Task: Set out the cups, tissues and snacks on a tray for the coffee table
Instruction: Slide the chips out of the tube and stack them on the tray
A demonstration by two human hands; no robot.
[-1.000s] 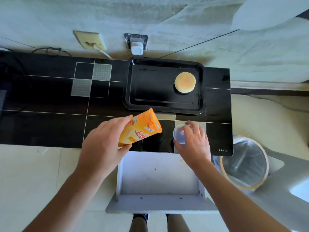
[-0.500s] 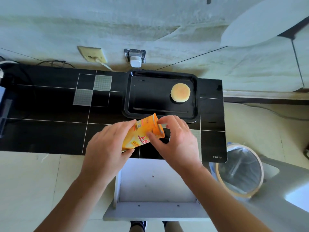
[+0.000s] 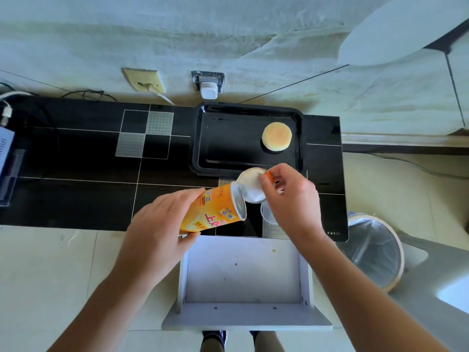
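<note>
My left hand (image 3: 157, 232) grips an orange snack can (image 3: 210, 212), tilted with its mouth pointing up and right. My right hand (image 3: 291, 199) pinches the white foil seal (image 3: 250, 185) by its orange tab, and the seal stands lifted off the can's rim. Under my right hand, a clear plastic lid (image 3: 267, 215) lies on the black table (image 3: 76, 174). Just beyond my hands sits the black tray (image 3: 195, 148), with one round golden bun (image 3: 276, 136) at its right end.
A white open-topped stand (image 3: 241, 270) is against the table's near edge below my hands. A lined waste bin (image 3: 373, 250) stands on the floor at the right. Wall sockets with plugs (image 3: 208, 83) are behind the tray. Cables and a device (image 3: 6, 148) are at the far left.
My right hand left the clear lid on the table, moved to the can's mouth and pulled the foil seal up. The can has tilted a little higher.
</note>
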